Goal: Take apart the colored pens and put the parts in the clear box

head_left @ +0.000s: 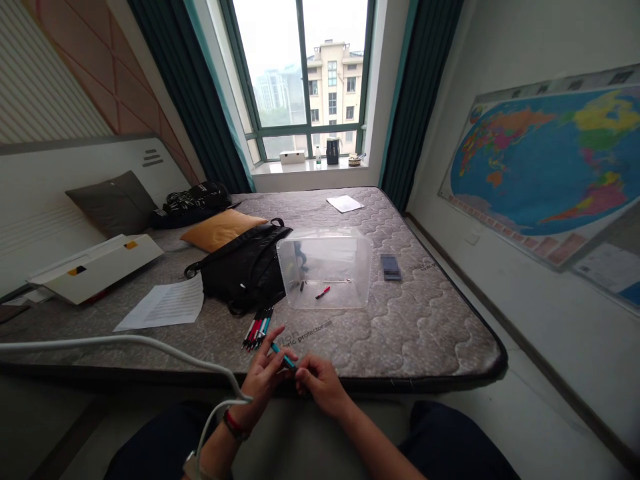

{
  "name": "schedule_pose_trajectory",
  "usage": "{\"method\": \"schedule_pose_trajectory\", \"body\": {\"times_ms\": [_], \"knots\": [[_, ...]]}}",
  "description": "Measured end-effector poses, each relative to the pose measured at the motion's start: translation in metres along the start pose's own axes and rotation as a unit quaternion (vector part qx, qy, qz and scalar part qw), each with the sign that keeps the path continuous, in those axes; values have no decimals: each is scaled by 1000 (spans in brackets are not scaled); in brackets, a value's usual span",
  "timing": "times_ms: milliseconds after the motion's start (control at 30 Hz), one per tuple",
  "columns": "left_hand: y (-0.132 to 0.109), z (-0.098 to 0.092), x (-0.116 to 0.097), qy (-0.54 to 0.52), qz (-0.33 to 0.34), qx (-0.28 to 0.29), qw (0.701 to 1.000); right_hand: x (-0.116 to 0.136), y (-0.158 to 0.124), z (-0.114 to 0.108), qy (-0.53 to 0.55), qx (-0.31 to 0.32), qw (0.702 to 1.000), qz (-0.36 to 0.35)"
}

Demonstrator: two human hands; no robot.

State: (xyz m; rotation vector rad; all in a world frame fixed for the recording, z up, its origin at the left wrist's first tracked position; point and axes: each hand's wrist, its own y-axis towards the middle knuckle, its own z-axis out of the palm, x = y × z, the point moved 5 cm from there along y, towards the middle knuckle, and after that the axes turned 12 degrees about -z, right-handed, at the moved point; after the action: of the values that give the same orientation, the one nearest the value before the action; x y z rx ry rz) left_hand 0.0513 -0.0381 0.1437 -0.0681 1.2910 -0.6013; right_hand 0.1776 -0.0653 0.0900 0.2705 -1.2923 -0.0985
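A blue pen (284,357) slants between the fingers of my left hand (264,370), above the front edge of the mattress. My right hand (321,383) is closed in a pinch at the pen's lower end; whatever lies between its fingertips is hidden. Just beyond my left hand, a bunch of pens (258,327) in black, red, white and blue lies on the mattress. Farther off stands a clear plastic box (327,300). Inside it are a red and black pen (323,292) and a small dark piece (301,286).
A black bag (245,270) lies left of the box, beside a printed sheet (163,305) and a white carton (100,270). Dark flat packets (391,267) lie to the right on the mattress (415,327). A white cable (150,345) crosses to my left wrist.
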Motion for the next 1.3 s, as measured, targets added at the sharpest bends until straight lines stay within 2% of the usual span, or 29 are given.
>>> {"method": "schedule_pose_trajectory", "body": {"times_ms": [100,200,333,467,600,700,833,1033,1167,1300], "knots": [[-2,-6,-4,39,6,11,999,0,-3,4,-125,16,991,-44],[-1,-16,-6,112,37,21,993,0,-5,11,-250,51,964,-77],[11,-41,-6,254,60,-45,964,0,-5,14,-306,70,947,-71],[31,-76,-16,436,67,-131,888,4,-3,1,-337,25,939,-68],[58,-112,-38,571,104,-162,798,9,1,-17,-327,-41,942,-69],[83,-138,-45,609,89,-181,767,11,4,-25,-305,-73,948,-63],[112,-165,-37,637,18,-202,744,11,7,-33,-278,-117,952,-60],[138,-183,-21,664,-17,-212,717,4,10,-41,-232,-147,961,-40],[145,-189,-13,660,-32,-202,723,-5,11,-43,-214,-148,965,-26],[150,-191,-11,638,-17,-197,744,-13,14,-44,-208,-155,965,-22]]}}
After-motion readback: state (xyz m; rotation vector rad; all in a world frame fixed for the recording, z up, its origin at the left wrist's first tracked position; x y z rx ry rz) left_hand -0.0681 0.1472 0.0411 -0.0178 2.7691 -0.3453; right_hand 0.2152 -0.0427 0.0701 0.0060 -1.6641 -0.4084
